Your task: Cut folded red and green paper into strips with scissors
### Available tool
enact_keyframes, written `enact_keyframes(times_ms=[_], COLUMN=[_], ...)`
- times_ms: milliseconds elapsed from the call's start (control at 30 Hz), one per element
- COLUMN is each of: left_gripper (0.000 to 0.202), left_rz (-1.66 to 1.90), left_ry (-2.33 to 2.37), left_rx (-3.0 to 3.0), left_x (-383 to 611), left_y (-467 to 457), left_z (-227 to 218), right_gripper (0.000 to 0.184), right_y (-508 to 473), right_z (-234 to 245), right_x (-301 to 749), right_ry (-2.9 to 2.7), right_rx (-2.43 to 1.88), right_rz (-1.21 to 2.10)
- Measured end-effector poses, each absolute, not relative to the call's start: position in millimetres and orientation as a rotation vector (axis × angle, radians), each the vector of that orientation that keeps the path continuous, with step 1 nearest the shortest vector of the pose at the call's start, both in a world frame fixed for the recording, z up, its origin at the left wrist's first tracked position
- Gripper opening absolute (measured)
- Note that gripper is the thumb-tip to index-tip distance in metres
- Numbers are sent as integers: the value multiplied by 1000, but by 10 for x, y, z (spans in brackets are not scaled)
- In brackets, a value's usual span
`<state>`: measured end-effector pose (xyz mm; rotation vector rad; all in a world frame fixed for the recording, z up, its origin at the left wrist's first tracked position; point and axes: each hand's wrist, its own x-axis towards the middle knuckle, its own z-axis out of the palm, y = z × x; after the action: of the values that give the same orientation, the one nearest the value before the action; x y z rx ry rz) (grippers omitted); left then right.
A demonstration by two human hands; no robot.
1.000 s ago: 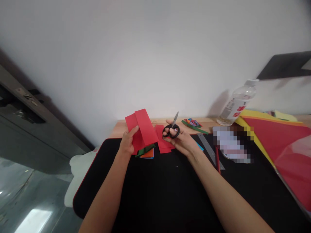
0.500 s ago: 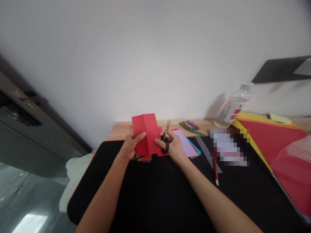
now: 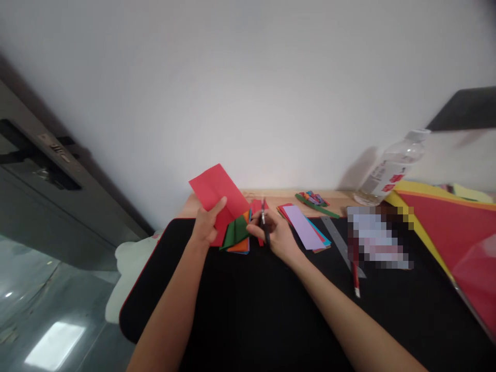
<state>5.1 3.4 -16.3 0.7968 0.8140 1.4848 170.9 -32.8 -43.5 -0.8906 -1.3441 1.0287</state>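
Ahead, with twelve o'clock straight away from you, the wall point(image 3: 248, 103) rises behind a strip of wooden bench point(image 3: 189, 207). Between your forearms the black mat point(image 3: 263, 310) spreads to six o'clock; its red-trimmed edge curves round at eight.

The red paper point(image 3: 215, 183) stands at eleven o'clock, raised and slanting, with a faint crease across it. Your left hand point(image 3: 204, 225) pinches it, thumb on its face. Your right hand point(image 3: 281, 232) grips the black-handled scissors point(image 3: 266, 232), blades toward twelve; they are too blurred to tell whether they are parted.

Between your hands, the green paper point(image 3: 237, 231) lies over orange pieces, crowding the gap. Just beside your right hand at three is a purple strip point(image 3: 304, 227) on other coloured strips. Beyond it lie the ruler point(image 3: 341, 245) and a red pen-like tool point(image 3: 355, 276). The bottle point(image 3: 393, 168) stands at two, near large red sheets point(image 3: 453, 232).
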Motion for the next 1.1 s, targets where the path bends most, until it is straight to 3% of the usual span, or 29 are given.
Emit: enact_keyframes(times_ms=[167,400,633,933,1100], left_gripper=[31,21,32,28,26], left_rz=[1636,1503,1545,1395,1311], left_ry=[834,771,784,905,879], left_rx=[687,736,756,946,1032], left_x=[-89,102,146,295,305], left_y=[110,-73,-61,-179,-201], left_z=[-112,54,17,9,-38], right_gripper=[38,36,29,32,16], right_y=[-445,-578,-538,-522,-498], right_z=[-348,-238,-290,-342,-298], right_x=[1677,1646,1677,1714,1737], right_ry=[-1638,-1568,-1220,-1441,-1396], right_rx=[-890,-819,-1018,-1066,-1193], right_rz=[1373,1579,819,471,314])
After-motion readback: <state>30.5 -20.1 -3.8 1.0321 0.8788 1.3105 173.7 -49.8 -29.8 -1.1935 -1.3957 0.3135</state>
